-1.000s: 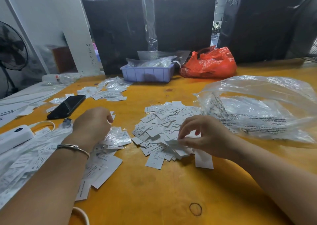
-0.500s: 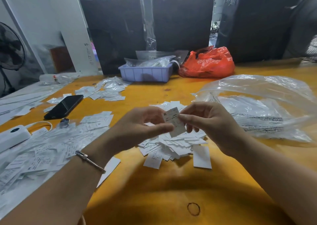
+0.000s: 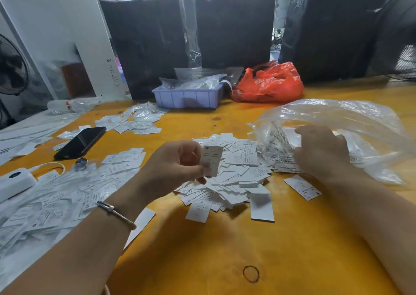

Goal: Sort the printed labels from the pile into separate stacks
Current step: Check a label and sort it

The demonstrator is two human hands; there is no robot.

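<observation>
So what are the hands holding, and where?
The left hand pinches one printed label by its left edge. The right hand rests on the clear plastic bag; any grip is unclear.

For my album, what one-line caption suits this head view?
Left hand pinches one label above the pile; right hand rests on a clear bag.

Packing or garment-label workroom, storage-like. Evidence: broad yellow table (image 3: 225, 261) strewn with small printed labels (image 3: 231, 177) in a loose central pile and spread over the left side. Large clear plastic bag (image 3: 337, 123) with printed text at right. Lilac plastic tray (image 3: 186, 98) holding bagged stock at the far edge; red plastic bag (image 3: 267, 83) just beside it. Three tall black film-wrapped bundles (image 3: 234, 24) standing behind. Floor fan (image 3: 11, 69) at far left. Phone (image 3: 81, 141) and white power bank (image 3: 15, 181) among the labels.
</observation>
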